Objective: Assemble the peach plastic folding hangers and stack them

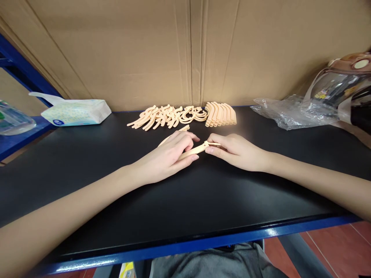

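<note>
The cream strip (pixel 199 149) lies between the hands, long axis running eight to two o'clock, with the left hand (pixel 169 154) closed around its eight-o'clock end and the right hand (pixel 237 150) pinching at its two-o'clock tip.

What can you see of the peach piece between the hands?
The peach piece looks like smooth plastic: a narrow body, a small knob and a thin part beyond it. In view it slants up rightward, over the black tabletop. The left hand grips the body; the right hand pinches the thin part. Its hidden ends can't be judged.
</note>
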Demonstrator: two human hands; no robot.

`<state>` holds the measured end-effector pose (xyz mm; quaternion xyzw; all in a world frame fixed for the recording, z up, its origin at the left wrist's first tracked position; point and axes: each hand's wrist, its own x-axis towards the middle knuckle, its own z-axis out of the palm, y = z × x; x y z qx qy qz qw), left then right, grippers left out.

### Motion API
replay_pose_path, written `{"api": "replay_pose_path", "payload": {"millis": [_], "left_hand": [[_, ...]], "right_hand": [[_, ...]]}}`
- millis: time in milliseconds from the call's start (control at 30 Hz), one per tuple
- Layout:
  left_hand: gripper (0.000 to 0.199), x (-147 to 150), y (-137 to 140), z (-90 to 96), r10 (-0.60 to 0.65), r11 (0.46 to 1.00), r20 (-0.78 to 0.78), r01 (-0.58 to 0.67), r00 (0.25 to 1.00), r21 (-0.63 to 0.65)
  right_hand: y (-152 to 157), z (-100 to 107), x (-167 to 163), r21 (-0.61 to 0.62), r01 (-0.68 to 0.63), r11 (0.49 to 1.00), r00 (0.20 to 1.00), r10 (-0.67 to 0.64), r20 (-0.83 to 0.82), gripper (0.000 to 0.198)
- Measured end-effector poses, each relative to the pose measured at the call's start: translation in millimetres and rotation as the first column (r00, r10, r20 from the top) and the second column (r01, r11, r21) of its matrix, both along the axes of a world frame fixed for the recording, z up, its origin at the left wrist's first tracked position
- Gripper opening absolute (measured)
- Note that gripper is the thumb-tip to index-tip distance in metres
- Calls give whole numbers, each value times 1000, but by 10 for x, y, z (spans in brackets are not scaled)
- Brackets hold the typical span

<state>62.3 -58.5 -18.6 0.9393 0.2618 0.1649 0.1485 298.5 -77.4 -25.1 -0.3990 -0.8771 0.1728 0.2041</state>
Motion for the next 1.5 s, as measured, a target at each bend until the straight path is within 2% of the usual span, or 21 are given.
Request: {"api": "replay_pose_path", "payload": {"millis": [100,167,267,433,600,733,933,1100,1267,1500], "left_hand": [[18,-5,9,-32,37,999,11,-37,999,30],[25,-9,16,-54,84,995,26,-85,996,45],[36,-15,23,-74,117,993,36,-118,992,21],[35,-18,27,-69,122,992,52,-122,991,-15],[24,-11,27,-43,66,998,32,-66,997,-22],[27,-20,29,-43,-4,1000,23,5,1000,-18],[28,-28,26,-61,-35,999,44,35,998,-3],[27,-22,22,-56,-52,999,32,52,998,0],[26,-27,18,-50,-72,997,20,72,997,-1],[23,-35,18,-50,-93,995,20,92,995,23]], "right_hand": [[-3,-4,2,26,-16,1000,1000,15,23,34],[-3,-10,4,42,-39,998,999,38,34,33],[3,-22,6,59,-58,997,997,55,49,34],[15,-30,-1,70,-63,996,996,59,63,36],[13,-14,-7,73,-56,996,997,52,60,36],[16,-11,-2,70,-28,997,997,23,70,38],[-8,-26,8,90,-26,996,994,16,108,39],[-27,-27,10,206,-10,979,959,-49,278,46],[-28,-11,11,365,-71,928,898,-99,429,52],[-36,1,19,431,-130,893,860,-115,498,48]]}}
